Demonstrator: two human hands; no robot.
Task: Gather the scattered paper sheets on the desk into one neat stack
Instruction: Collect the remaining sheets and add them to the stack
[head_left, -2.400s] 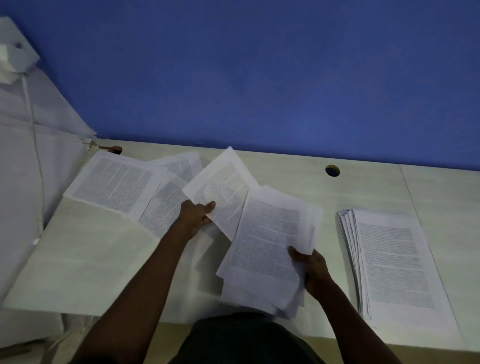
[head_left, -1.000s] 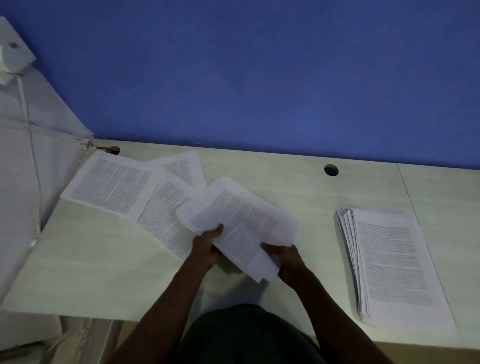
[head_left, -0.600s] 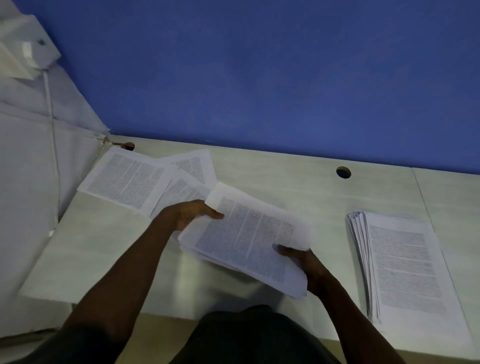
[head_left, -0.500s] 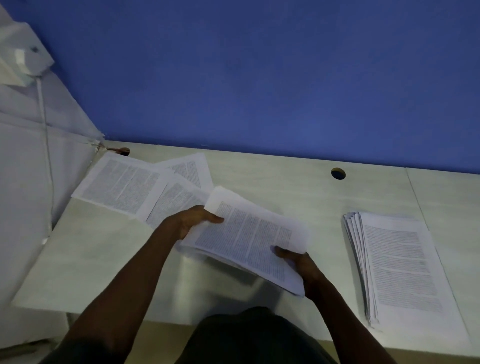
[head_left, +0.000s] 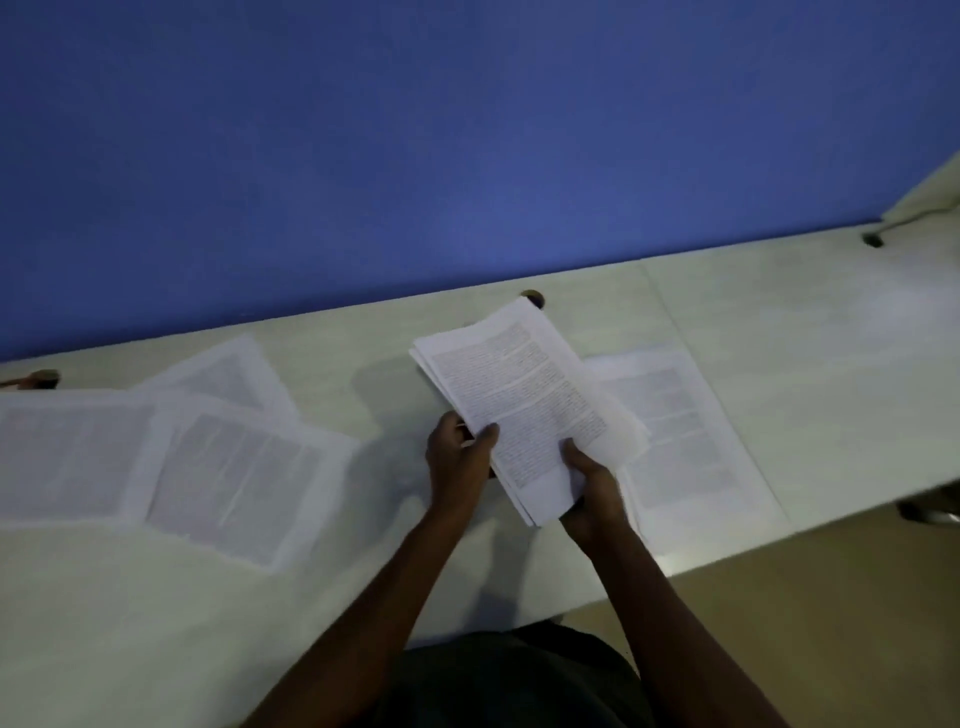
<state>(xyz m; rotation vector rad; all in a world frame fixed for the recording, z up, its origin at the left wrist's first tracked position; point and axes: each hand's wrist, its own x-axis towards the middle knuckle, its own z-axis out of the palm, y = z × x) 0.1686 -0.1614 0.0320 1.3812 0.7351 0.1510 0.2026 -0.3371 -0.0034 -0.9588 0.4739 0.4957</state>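
Fingers of both hands curl round one bundle (head_left: 524, 405) above the desk (head_left: 810, 332): left hand (head_left: 460, 462) pinching its left edge, right hand (head_left: 592, 488) gripping its near corner, stack (head_left: 680, 431) just behind

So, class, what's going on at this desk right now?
A person is gathering printed sheets. Both hands hold a bundle of papers above the desk: the left hand grips its left edge, the right hand its near corner. Just right of it, partly beneath, a stack of papers lies on the desk. Three loose sheets still lie overlapping to the left, not yet collected.
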